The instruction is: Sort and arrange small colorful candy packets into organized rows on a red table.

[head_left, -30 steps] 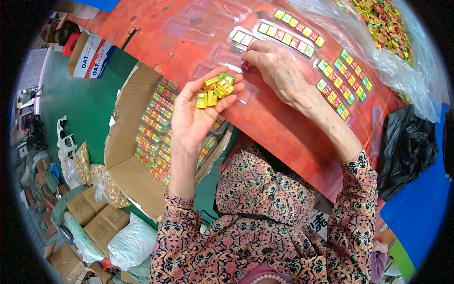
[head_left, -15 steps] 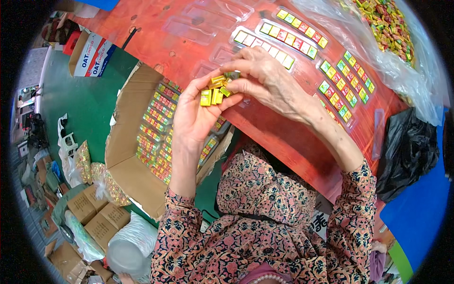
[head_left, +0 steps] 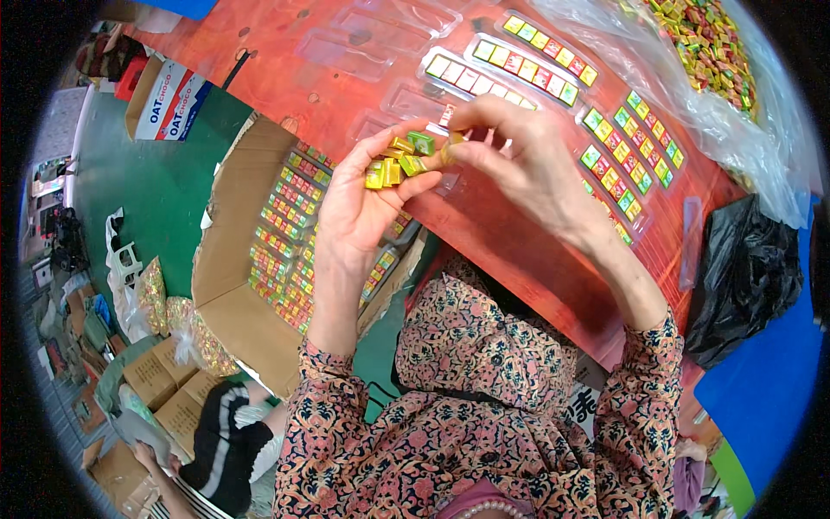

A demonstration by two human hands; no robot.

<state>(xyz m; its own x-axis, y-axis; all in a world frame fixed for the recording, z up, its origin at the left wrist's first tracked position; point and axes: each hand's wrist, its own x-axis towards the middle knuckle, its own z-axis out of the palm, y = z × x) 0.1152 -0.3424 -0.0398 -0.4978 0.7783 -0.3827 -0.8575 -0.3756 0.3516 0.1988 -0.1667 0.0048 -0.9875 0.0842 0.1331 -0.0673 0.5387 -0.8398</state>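
Note:
My left hand (head_left: 350, 203) is cupped, palm up, around several small wrapped candies (head_left: 392, 172), mostly yellow. A green wrapped candy (head_left: 420, 143) lies near its fingertips. Just to the right, my right hand (head_left: 519, 160) pinches a small yellowish piece (head_left: 451, 147), apparently another wrapped candy, partly covered by the fingers. Beyond the right hand, clear plastic trays filled with rows of candies (head_left: 527, 67) lie on the red table (head_left: 285, 65). More filled strips (head_left: 616, 164) rest to its right.
Unfilled clear trays (head_left: 350, 54) lie at the far left of the table. A cardboard box (head_left: 246, 337) of packed candy trays stands below its edge. Loose candies (head_left: 705, 52) heap on plastic sheeting at far right, near a black bag (head_left: 748, 277). Another person (head_left: 229, 450) bends at lower left.
My right hand has drawn back rightward from the left palm with a small yellowish piece. The green candy now shows plainly. Another person has come into view at lower left.

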